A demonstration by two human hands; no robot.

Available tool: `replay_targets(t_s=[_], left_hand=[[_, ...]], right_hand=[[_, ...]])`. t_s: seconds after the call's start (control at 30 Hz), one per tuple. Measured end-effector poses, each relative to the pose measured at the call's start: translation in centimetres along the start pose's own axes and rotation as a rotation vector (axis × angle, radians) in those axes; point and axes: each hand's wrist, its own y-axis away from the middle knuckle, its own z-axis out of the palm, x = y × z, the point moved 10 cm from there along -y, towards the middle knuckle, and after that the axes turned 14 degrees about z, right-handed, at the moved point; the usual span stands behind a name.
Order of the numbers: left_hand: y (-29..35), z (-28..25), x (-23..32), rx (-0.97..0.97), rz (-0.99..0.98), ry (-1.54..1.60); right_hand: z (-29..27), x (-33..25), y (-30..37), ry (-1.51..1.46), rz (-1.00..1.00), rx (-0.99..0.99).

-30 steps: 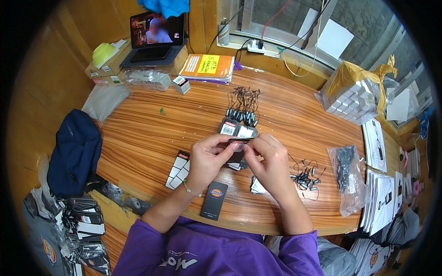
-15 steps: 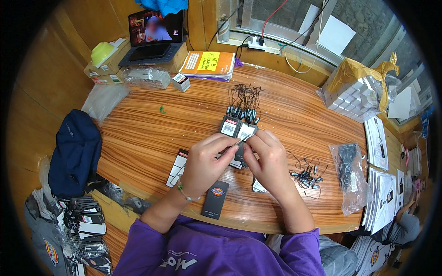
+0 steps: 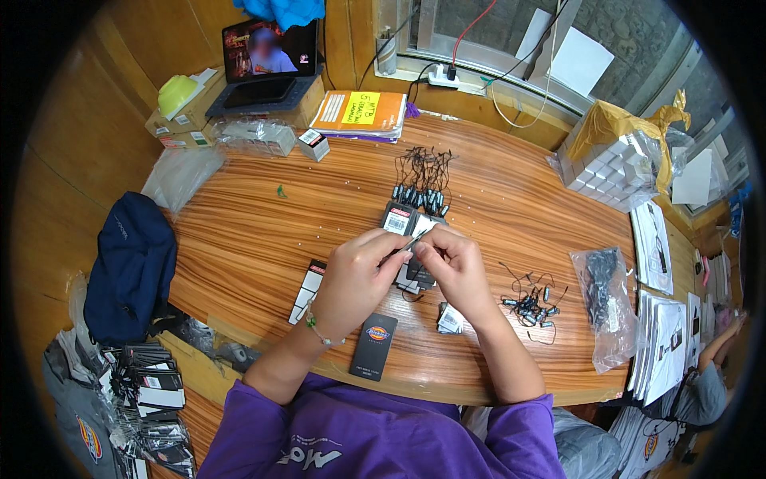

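My left hand [image 3: 363,262] and my right hand [image 3: 456,263] meet over the middle of the table, thumbs and fingertips pinched. Between them is a thin dark hang tag [image 3: 416,240], seen nearly edge-on; its face is hidden. Just beyond lie finished-looking black hang tags [image 3: 396,217] with white stickers, their black cords [image 3: 424,166] fanned away from me. More dark tags show beneath my fingers, partly covered. A single black tag [image 3: 373,347] lies near the front edge. Left of it is a card with white labels [image 3: 309,293]; a small sticker stack [image 3: 450,319] sits below my right hand.
Loose black cords [image 3: 532,307] lie to the right, beside a plastic bag of dark cords [image 3: 602,299]. Wrapped white boxes [image 3: 610,164] stand far right. A laptop [image 3: 271,60], notebooks [image 3: 359,112] and a small box [image 3: 313,144] are at the back. Bundled tags [image 3: 155,391] lie lower left.
My right hand has shifted slightly left, its fingers changing their pinch on the tag. A dark cord loop now shows below my hands, and more of the sticker stack is visible.
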Motion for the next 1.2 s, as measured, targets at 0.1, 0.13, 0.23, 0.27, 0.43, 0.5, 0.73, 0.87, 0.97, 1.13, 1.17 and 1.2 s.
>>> replay_targets(t_s=[0.1, 0.13, 0.23, 0.27, 0.43, 0.5, 0.73, 0.87, 0.97, 1.13, 1.17, 1.2], left_hand=[[-0.3, 0.1, 0.2, -0.017, 0.012, -0.015], [-0.3, 0.2, 0.2, -0.025, 0.014, -0.02], [-0.3, 0.2, 0.0, -0.053, 0.008, -0.046], [-0.3, 0.3, 0.0, -0.069, 0.015, -0.071], [-0.4, 0.9, 0.4, -0.116, 0.08, -0.143], [-0.3, 1.1, 0.5, -0.132, 0.083, -0.178], [-0.2, 1.3, 1.9, -0.108, 0.179, -0.305], [-0.2, 1.8, 2.2, -0.169, 0.235, -0.373], [-0.4, 1.8, 2.8, -0.174, 0.239, -0.383], [-0.6, 1.9, 2.7, -0.151, 0.213, -0.33], [-0.6, 1.8, 2.5, -0.121, 0.223, -0.319], [-0.5, 1.7, 2.0, -0.09, 0.229, -0.311]], right_hand=[[-0.3, -3.4, 1.7, 0.345, -0.385, 0.283], [0.0, -3.7, 2.0, 0.437, -0.42, 0.301], [0.8, -4.7, 2.6, 0.645, -0.508, 0.338], [1.0, -5.1, 2.9, 0.669, -0.523, 0.34], [0.2, -2.1, 1.2, 0.413, -0.353, 0.2], [0.3, 2.0, -0.6, -0.044, -0.049, -0.004], [0.0, 1.4, 0.1, 0.005, -0.03, 0.126], [0.5, -3.2, 2.5, 0.563, -0.522, 0.429], [0.0, 1.6, -0.1, -0.016, -0.033, 0.088], [1.6, 5.3, -0.8, -0.611, 0.277, -0.108], [1.1, 4.6, -0.8, -0.466, 0.182, -0.039], [0.4, 3.0, -0.5, -0.226, 0.041, 0.074]])
